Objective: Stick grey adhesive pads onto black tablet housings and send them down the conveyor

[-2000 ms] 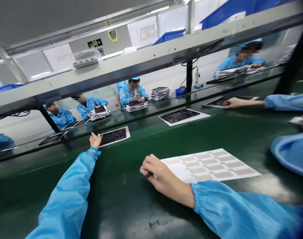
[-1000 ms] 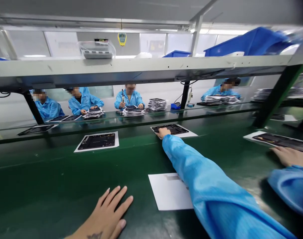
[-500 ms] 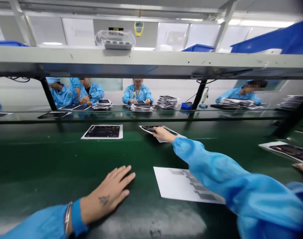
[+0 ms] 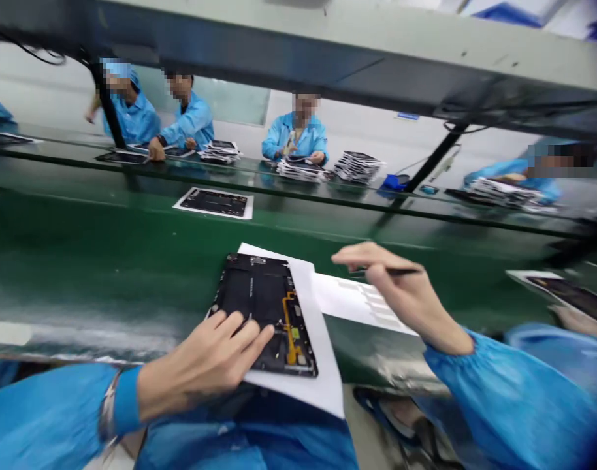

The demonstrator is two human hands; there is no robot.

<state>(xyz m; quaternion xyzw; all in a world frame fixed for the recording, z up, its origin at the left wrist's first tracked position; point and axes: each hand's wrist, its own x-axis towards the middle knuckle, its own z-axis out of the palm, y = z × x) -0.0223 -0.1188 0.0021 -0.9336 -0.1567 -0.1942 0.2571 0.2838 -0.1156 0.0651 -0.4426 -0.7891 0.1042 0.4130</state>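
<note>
Housing [image 4: 272,294], black and opened, is lying on white paper [image 4: 322,365] that is jutting past the bench's [image 4: 107,267] near edge. The left hand [image 4: 208,359] is resting its fingers on the housing's near left part; whether it is clamping the rim cannot be told. Good handling is probably depending on light pressure — clear of the orange cable [image 4: 291,333]. Pale lettering [image 4: 251,287] is running along the middle, too small for reading. The right hand [image 4: 403,294] is gripping a dark slim tool [image 4: 405,271] — raised near a sheet [image 4: 332,294] whose grey labels [image 4: 381,310] are showing no readable writing.
</note>
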